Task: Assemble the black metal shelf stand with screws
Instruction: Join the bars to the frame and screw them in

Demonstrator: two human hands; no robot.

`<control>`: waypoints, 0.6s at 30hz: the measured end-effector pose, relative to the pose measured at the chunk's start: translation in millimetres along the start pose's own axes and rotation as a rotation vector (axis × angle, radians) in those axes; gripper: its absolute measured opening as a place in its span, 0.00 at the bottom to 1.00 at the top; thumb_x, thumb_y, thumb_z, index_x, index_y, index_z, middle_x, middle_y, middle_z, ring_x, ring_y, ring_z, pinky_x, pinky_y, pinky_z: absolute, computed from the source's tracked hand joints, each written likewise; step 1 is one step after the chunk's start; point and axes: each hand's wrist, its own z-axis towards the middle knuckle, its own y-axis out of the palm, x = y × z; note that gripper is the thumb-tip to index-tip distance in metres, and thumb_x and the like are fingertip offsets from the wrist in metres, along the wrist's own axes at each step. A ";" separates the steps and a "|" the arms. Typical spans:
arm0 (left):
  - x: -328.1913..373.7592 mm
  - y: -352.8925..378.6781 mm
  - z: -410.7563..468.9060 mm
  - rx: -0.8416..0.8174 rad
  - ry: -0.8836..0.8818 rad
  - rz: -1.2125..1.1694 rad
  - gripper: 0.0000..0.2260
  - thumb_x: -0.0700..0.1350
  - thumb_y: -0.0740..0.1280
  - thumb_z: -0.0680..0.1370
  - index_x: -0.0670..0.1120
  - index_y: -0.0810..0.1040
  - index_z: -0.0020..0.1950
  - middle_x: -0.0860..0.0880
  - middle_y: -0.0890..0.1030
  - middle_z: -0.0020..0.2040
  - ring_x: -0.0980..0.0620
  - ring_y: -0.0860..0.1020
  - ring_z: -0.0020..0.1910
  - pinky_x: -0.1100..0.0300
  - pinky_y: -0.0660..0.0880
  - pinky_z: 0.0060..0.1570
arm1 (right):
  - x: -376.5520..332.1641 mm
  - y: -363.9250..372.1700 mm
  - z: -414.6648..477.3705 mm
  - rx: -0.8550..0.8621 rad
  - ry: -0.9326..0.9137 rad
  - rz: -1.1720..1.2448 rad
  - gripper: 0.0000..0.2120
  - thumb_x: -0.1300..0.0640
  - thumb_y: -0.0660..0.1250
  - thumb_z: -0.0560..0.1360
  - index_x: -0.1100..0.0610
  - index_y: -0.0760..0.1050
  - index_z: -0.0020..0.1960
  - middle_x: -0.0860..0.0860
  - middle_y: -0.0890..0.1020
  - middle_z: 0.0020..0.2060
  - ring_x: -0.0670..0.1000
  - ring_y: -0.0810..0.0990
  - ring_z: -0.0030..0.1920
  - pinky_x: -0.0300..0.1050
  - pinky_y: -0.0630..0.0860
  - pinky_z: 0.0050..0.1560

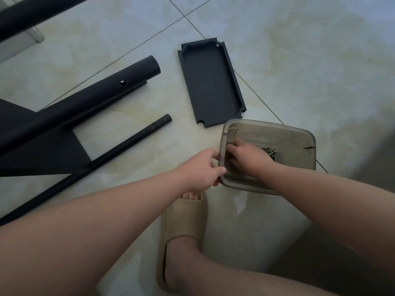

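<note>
While the left hand (203, 167) grips the near-left rim of a smoky, translucent plastic tub (307, 146), fingers curled over its edge, I see the right hand (245, 155) reaching inside with its fingers bent toward the bottom. I cannot tell whether they pinch anything. A small cluster of shiny screws (271, 152) lies on the tub's floor just beside that hand. The tub is rectangular with rounded corners and sits tilted on the ground.

Just beyond it lies a matte black shelf tray (210, 82), a flat rectangle with a low raised lip and notched corners. To the left I make out a thick tube (96, 92), round and hollow with a drilled hole near its open end. A thin tube (128, 142) lies nearer, and a flat panel (42, 150) sits between them. Another dark tube (32, 13) crosses the far-left corner.

Below the hands, a beige foam slipper (183, 221) covers a foot. Everything rests on a glossy floor (277, 50) of large pale tiles, cream-mottled, with thin grey grout lines.
</note>
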 end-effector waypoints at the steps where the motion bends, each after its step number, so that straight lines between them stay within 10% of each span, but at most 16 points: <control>1: 0.0 0.1 -0.4 0.002 0.000 0.003 0.15 0.44 0.65 0.82 0.44 0.69 0.68 0.41 0.85 0.49 0.45 0.85 0.47 0.57 0.77 0.41 | 0.0 -0.7 -0.2 -0.004 0.013 -0.002 0.14 0.59 0.61 0.81 0.57 0.73 0.66 0.59 0.74 0.62 0.64 0.79 0.54 0.52 0.72 0.43; 18: 29.3 -80.9 -116.8 0.080 -0.053 0.541 0.18 0.52 0.64 0.81 0.49 0.73 0.70 0.50 0.76 0.68 0.49 0.75 0.65 0.60 0.68 0.56 | -57.1 -125.9 -77.9 0.225 0.048 0.219 0.07 0.63 0.62 0.80 0.57 0.77 0.53 0.50 0.75 0.51 0.54 0.76 0.47 0.44 0.68 0.45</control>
